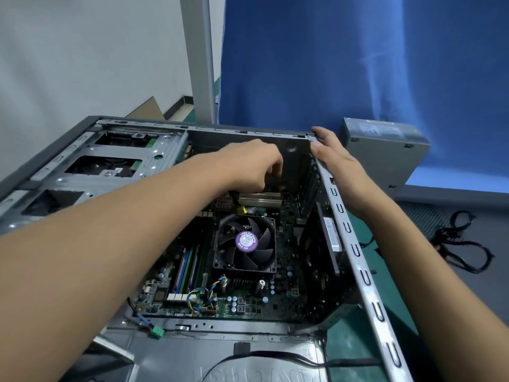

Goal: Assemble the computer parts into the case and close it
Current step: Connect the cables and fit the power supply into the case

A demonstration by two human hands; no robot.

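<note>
The open grey computer case (355, 244) lies on its side in front of me. Inside it, the motherboard (248, 301) carries a black CPU fan (245, 241) with a purple label. My left hand (253, 164) reaches deep into the far end of the case, above a silver heatsink (259, 199). Its fingers curl downward, and what they touch is hidden. My right hand (336, 161) grips the case's far right corner, thumb inside and fingers over the rim.
Metal drive bays (110, 161) fill the case's left side. An expansion card (327, 235) stands along its right wall. A grey power supply (385, 150) and black cables (462, 244) lie to the right. A loose green connector (158, 332) hangs at the near edge.
</note>
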